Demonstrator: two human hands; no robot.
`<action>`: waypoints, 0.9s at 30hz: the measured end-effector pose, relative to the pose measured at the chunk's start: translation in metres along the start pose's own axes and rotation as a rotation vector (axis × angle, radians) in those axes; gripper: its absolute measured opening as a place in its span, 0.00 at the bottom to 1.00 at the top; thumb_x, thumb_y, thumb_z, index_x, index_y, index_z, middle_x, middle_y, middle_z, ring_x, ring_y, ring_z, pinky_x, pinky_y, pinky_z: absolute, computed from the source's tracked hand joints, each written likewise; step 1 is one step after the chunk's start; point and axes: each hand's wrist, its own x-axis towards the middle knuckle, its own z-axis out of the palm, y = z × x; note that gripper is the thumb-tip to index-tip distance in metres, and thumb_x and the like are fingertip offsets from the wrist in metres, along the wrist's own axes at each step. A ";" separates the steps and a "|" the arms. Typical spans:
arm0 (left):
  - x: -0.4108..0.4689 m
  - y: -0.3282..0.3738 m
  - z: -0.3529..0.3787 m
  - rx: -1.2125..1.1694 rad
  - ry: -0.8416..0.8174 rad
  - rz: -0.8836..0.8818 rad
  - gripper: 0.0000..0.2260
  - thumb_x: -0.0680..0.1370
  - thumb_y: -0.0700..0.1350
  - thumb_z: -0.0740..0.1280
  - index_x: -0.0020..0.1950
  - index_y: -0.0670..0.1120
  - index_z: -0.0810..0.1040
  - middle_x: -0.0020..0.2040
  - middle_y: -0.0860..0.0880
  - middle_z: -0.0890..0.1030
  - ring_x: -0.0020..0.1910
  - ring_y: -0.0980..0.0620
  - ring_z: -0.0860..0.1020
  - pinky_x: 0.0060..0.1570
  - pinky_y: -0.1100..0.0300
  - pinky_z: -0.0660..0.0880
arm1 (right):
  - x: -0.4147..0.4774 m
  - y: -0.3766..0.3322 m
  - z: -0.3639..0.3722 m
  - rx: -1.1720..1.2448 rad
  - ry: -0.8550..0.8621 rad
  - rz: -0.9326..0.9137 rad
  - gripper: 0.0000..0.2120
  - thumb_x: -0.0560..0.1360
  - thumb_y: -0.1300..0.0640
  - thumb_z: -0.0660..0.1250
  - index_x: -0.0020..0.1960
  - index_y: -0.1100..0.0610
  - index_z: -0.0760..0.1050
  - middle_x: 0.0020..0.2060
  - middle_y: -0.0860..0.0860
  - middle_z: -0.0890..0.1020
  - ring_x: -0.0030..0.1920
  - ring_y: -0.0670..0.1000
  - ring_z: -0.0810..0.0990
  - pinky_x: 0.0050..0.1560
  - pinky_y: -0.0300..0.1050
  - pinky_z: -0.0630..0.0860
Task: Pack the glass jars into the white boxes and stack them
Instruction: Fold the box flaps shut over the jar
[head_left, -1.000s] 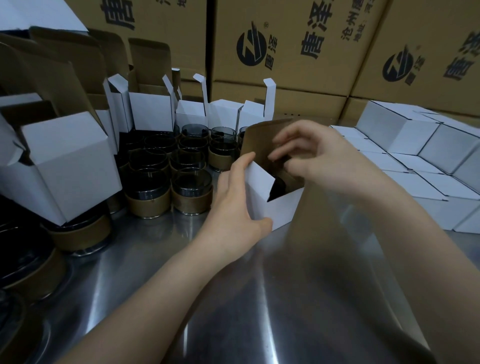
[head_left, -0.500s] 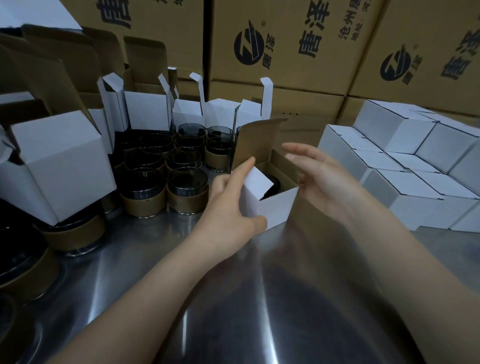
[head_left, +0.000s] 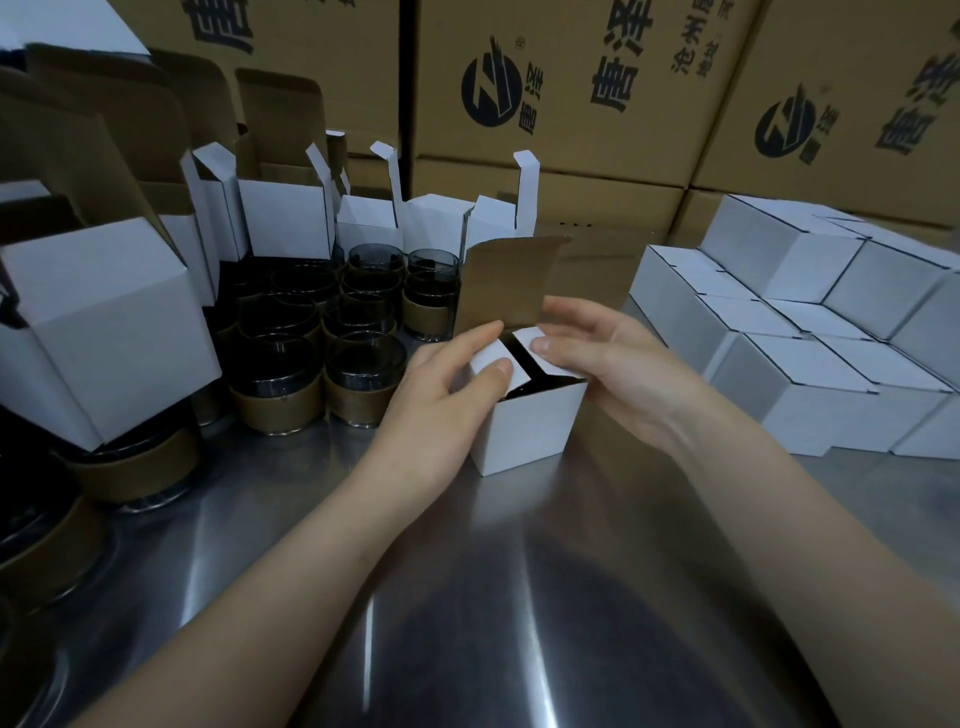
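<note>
At frame centre, on the tabletop (head_left: 467, 597): one white box (head_left: 530, 426), upright, mouth facing up, near corner turned toward the camera. Its brown-lined lid flap (head_left: 511, 283) stands vertical on the far side.

Left hand (head_left: 441, 400) pinches the white box by its left side flap (head_left: 491, 361), between thumb and forefinger. Right hand (head_left: 618, 364) has its fingers nearly straight, thumb tip pressing the right side flap (head_left: 548, 356) down. Something dark shows in the gap between the flaps; cannot tell what.

Tabletop is polished metal, streaked with glare. Brown printed cartons (head_left: 571, 78) wall the top of the frame.

Left of centre: glass jars (head_left: 363, 379) with brown bands, packed close. Behind them, a row of open white boxes (head_left: 285, 223), flaps up. At right, closed white boxes (head_left: 805, 374), stacked in tiers.
</note>
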 end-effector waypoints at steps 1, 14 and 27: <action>0.000 0.001 0.000 -0.036 0.007 -0.010 0.16 0.81 0.47 0.65 0.67 0.60 0.75 0.63 0.57 0.72 0.60 0.68 0.71 0.59 0.71 0.66 | 0.000 0.000 0.000 -0.016 -0.003 -0.003 0.15 0.75 0.65 0.70 0.57 0.48 0.76 0.47 0.46 0.86 0.47 0.47 0.85 0.54 0.45 0.76; -0.002 0.007 -0.004 -0.269 0.053 0.024 0.30 0.76 0.33 0.69 0.66 0.61 0.62 0.57 0.50 0.81 0.55 0.54 0.82 0.55 0.55 0.79 | -0.003 0.000 0.003 -0.106 -0.031 -0.065 0.15 0.73 0.65 0.71 0.50 0.46 0.78 0.43 0.44 0.85 0.45 0.47 0.82 0.50 0.45 0.75; -0.002 0.007 -0.004 -0.254 0.013 -0.052 0.12 0.72 0.42 0.74 0.54 0.49 0.79 0.52 0.50 0.83 0.54 0.50 0.81 0.51 0.57 0.76 | -0.005 -0.006 -0.004 -0.188 -0.052 0.014 0.16 0.78 0.70 0.60 0.54 0.53 0.82 0.53 0.53 0.84 0.49 0.49 0.80 0.47 0.41 0.75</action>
